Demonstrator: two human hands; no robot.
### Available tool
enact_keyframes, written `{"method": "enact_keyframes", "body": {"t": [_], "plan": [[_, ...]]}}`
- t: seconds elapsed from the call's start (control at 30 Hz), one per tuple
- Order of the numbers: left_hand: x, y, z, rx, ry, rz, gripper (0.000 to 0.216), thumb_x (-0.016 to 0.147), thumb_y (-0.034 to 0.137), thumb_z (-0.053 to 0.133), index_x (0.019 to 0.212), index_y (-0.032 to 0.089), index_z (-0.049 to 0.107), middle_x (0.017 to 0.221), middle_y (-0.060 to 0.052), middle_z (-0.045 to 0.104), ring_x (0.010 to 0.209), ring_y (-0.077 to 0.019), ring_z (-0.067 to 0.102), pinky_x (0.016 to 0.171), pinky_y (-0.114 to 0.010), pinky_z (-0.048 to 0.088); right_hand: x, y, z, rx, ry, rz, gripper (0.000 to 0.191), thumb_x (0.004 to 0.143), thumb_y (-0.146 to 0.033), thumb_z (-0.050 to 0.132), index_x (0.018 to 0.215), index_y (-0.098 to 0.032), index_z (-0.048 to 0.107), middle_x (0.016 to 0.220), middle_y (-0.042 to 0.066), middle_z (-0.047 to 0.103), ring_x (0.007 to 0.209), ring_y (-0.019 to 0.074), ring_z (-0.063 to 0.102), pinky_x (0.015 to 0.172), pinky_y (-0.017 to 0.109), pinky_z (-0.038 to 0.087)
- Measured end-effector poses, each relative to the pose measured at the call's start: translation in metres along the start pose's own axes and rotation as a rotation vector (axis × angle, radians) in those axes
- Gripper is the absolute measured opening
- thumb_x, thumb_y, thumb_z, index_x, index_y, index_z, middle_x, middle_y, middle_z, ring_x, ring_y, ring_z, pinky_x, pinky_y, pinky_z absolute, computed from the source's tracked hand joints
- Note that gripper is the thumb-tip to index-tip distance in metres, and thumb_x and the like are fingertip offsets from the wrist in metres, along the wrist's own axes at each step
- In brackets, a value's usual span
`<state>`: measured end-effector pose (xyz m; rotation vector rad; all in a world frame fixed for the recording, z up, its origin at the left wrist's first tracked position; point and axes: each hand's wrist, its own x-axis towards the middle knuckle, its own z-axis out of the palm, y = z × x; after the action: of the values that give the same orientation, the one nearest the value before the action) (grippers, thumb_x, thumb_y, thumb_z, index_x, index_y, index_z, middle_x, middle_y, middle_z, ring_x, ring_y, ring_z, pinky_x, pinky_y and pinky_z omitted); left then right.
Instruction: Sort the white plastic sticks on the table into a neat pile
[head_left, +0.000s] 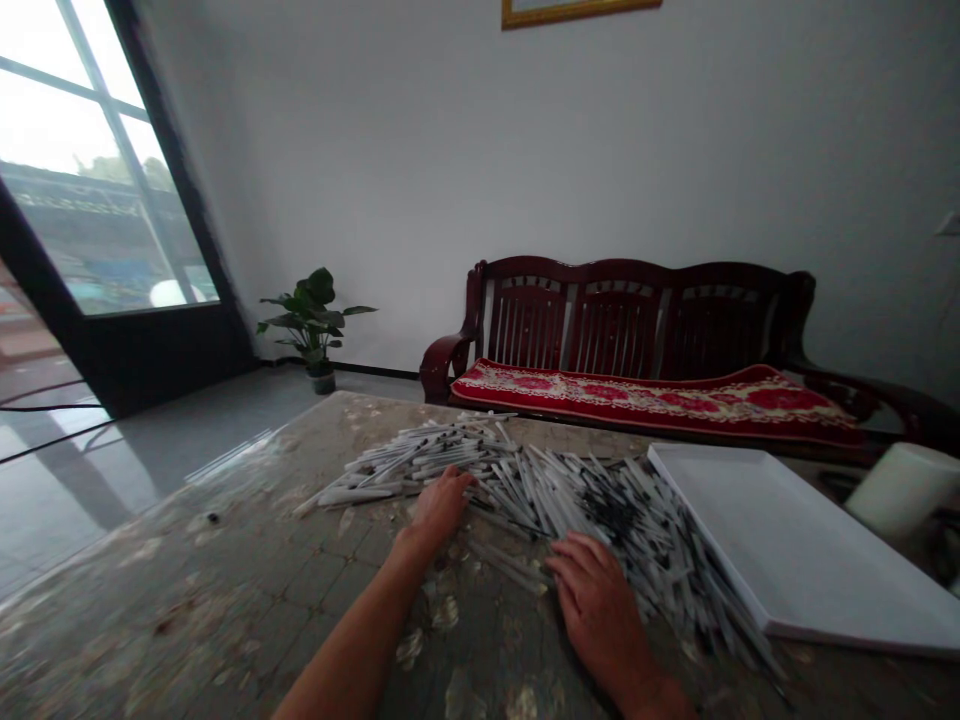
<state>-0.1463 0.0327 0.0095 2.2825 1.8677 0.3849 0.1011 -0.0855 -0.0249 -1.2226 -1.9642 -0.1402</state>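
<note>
A wide pile of white pens with black tips [570, 490] lies spread across the middle of a mottled stone table [225, 600]. My left hand [441, 505] reaches into the left part of the pile, its fingers curled down among the pens. My right hand [596, 590] rests palm down at the near edge of the pile, fingers spread over the pens. Whether the left hand's fingers grip a pen is hidden.
A flat white tray [795, 550] lies right of the pile. A white roll [900, 490] stands at the far right. Beyond the table are a dark wooden bench with a red cushion [645, 390], a potted plant [315, 320] and a large window [90, 180].
</note>
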Motion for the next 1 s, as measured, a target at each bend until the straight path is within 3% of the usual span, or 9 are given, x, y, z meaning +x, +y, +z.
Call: {"method": "enact_keyframes", "body": {"t": [0.17,0.33,0.4,0.57,0.7,0.8,0.9,1.0], "plan": [[0.004,0.001,0.002,-0.051,-0.016,0.029,0.034,0.081,0.011,0.060,0.112,0.023,0.068,0.120,-0.008,0.062,0.107,-0.0236,0.063,0.094,-0.033,0.046,0.000,-0.003,0.000,-0.012,0.003,-0.004,0.032,0.084,-0.005,0.050,0.097,-0.026,0.070,0.106,0.002,0.071,0.112,0.0223,0.058,0.099,0.041,0.044],[-0.017,0.019,0.005,-0.202,0.126,0.025,0.033,0.090,0.025,0.056,0.122,0.021,0.063,0.122,-0.011,0.061,0.111,-0.0231,0.061,0.097,-0.034,0.046,0.000,0.002,-0.004,0.022,0.049,0.059,0.031,0.088,-0.010,0.050,0.106,-0.025,0.069,0.109,0.003,0.071,0.112,0.0221,0.058,0.102,0.042,0.042],[-0.037,0.032,0.005,-0.207,0.069,0.223,0.039,0.089,0.030,0.059,0.127,0.025,0.061,0.129,-0.010,0.060,0.122,-0.0245,0.055,0.106,-0.038,0.040,0.001,0.006,-0.006,0.095,0.123,0.138,0.028,0.091,-0.017,0.049,0.108,-0.024,0.069,0.109,0.005,0.071,0.110,0.0217,0.059,0.102,0.042,0.042],[-0.093,0.072,0.017,-0.156,-0.214,0.613,0.091,0.071,0.063,0.071,0.150,0.033,0.037,0.158,-0.014,0.031,0.145,-0.0384,0.026,0.116,-0.060,0.020,0.009,0.015,-0.013,0.423,0.407,0.530,0.032,0.092,-0.039,0.049,0.105,-0.019,0.070,0.109,0.009,0.071,0.105,0.0231,0.062,0.095,0.040,0.047],[-0.118,0.117,0.044,-0.202,-0.247,0.789,0.081,0.074,0.074,0.059,0.143,0.034,0.045,0.159,-0.014,0.030,0.147,-0.0374,0.023,0.116,-0.063,0.017,0.022,0.032,-0.028,0.668,0.681,0.757,0.034,0.087,-0.043,0.053,0.104,-0.017,0.068,0.109,0.008,0.072,0.107,0.0227,0.063,0.092,0.036,0.047],[-0.124,0.153,0.067,-0.198,-0.178,0.815,0.071,0.077,0.070,0.060,0.136,0.031,0.051,0.158,-0.014,0.031,0.145,-0.0377,0.027,0.114,-0.065,0.019,0.027,0.050,-0.044,0.723,0.828,0.877,0.034,0.079,-0.041,0.059,0.101,-0.017,0.068,0.101,0.006,0.073,0.098,0.0205,0.065,0.078,0.030,0.049],[-0.122,0.179,0.083,-0.156,-0.131,0.796,0.049,0.086,0.056,0.059,0.127,0.029,0.057,0.156,-0.013,0.036,0.144,-0.0371,0.029,0.113,-0.067,0.021,0.024,0.066,-0.056,0.712,0.857,0.953,0.037,0.073,-0.041,0.062,0.100,-0.016,0.069,0.094,0.005,0.073,0.085,0.0186,0.066,0.065,0.025,0.047],[-0.113,0.184,0.088,-0.131,-0.093,0.759,0.031,0.092,0.043,0.054,0.119,0.028,0.061,0.148,-0.009,0.047,0.145,-0.0353,0.027,0.114,-0.067,0.019,0.016,0.076,-0.058,0.639,0.779,0.943,0.041,0.074,-0.044,0.061,0.103,-0.016,0.070,0.091,0.005,0.073,0.080,0.0178,0.065,0.066,0.027,0.047]]}}
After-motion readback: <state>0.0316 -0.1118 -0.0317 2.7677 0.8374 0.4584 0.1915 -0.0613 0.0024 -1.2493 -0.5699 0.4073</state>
